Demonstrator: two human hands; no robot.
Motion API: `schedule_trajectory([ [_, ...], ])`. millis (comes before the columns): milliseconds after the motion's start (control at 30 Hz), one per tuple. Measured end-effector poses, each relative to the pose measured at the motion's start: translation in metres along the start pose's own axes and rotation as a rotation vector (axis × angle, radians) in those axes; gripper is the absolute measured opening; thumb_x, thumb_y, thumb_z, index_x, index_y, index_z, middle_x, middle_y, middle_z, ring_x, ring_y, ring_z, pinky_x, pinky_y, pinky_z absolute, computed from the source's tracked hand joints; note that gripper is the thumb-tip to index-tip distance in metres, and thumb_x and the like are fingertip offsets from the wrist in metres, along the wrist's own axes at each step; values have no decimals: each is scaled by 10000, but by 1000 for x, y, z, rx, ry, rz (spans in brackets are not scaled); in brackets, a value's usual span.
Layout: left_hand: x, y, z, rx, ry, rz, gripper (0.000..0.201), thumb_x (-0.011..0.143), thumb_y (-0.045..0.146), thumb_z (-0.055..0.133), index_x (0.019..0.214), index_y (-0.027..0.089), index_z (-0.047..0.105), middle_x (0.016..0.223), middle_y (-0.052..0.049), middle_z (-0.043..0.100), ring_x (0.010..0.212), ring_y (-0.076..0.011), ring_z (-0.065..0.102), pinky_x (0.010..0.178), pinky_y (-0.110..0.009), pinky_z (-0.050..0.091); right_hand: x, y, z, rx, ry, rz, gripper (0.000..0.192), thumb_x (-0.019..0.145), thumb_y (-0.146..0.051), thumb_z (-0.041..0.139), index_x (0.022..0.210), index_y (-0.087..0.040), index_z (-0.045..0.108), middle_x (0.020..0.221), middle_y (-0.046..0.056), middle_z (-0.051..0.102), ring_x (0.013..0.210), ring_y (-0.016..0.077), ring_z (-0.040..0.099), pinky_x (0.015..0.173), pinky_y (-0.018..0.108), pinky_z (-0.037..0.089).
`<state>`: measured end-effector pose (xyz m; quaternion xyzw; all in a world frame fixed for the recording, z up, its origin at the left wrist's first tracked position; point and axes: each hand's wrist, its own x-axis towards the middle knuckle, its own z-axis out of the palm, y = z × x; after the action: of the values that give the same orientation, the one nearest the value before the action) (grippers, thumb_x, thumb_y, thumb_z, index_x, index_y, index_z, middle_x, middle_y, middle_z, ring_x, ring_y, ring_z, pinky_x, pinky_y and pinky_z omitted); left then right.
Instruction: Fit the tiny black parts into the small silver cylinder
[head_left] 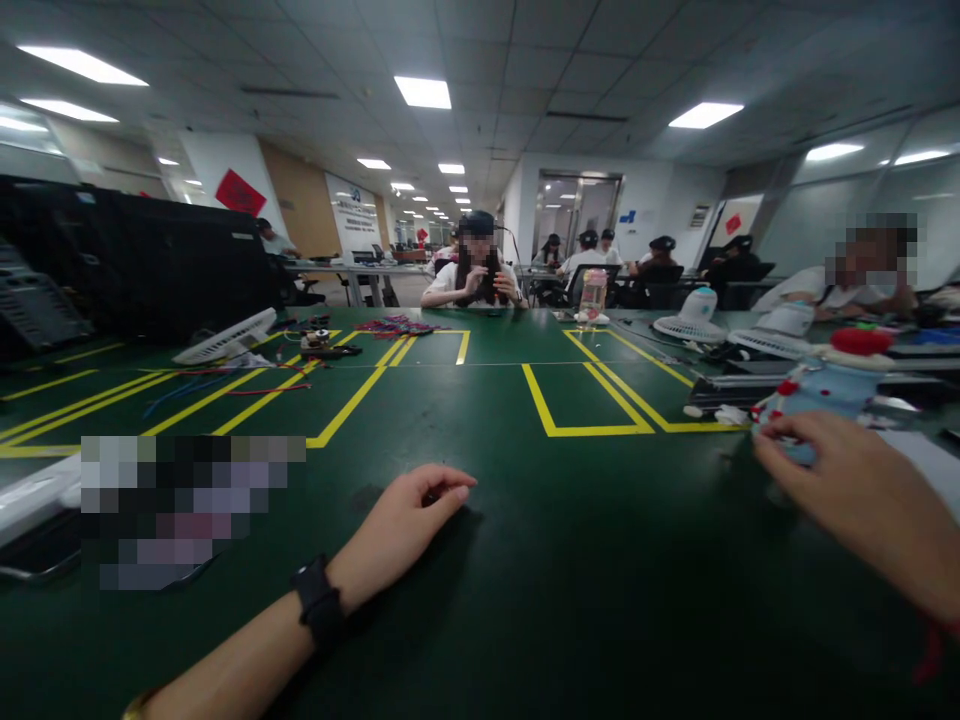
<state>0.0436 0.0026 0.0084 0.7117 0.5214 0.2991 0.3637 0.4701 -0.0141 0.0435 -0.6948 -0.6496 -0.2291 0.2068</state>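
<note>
Green mat [525,600]: bare between the hands.
Left hand [401,530]: near centre, loosely curled on the mat, holding nothing I can see.
Right hand [847,500]: fingers narrow on the blue toy [825,390].
Toy: near right, beside clutter.
Risk: a hasty pull may topple it into the fans [697,315].

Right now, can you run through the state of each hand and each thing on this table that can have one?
left hand: resting on the green table, fingers loosely curled, holding nothing that shows
right hand: fingertips on the pale blue toy
pale blue toy: standing at the table's right edge, touched
white fan: lying tilted, far left
pink bottle: upright, far side
coloured wires: loose in a heap
</note>
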Motion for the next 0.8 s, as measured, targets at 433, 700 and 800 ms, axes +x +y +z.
schedule_trajectory([
  [433,-6,4,-1,27,-6,-11,340,852,463,476,994,217,663,959,-39,694,887,-220,626,793,-321,454,-9,82,23,-8,-261,309,443,759,-558,418,946,-214,625,920,79,642,766,218,578,665,322,384],
  [700,-5,2,-1,13,8,-11,327,842,453,488,978,220,673,965,-32,703,886,-217,629,793,-311,459,-9,97,31,85,-291,389,517,713,-597,446,1037,-251,651,949,71,659,772,249,606,663,348,425],
  [800,-6,2,-3,-10,6,-18,331,846,456,489,995,225,673,977,-29,702,892,-216,627,793,-310,456,-19,85,23,110,-223,446,615,700,-659,460,1137,-251,602,992,86,653,794,259,616,664,362,444],
])
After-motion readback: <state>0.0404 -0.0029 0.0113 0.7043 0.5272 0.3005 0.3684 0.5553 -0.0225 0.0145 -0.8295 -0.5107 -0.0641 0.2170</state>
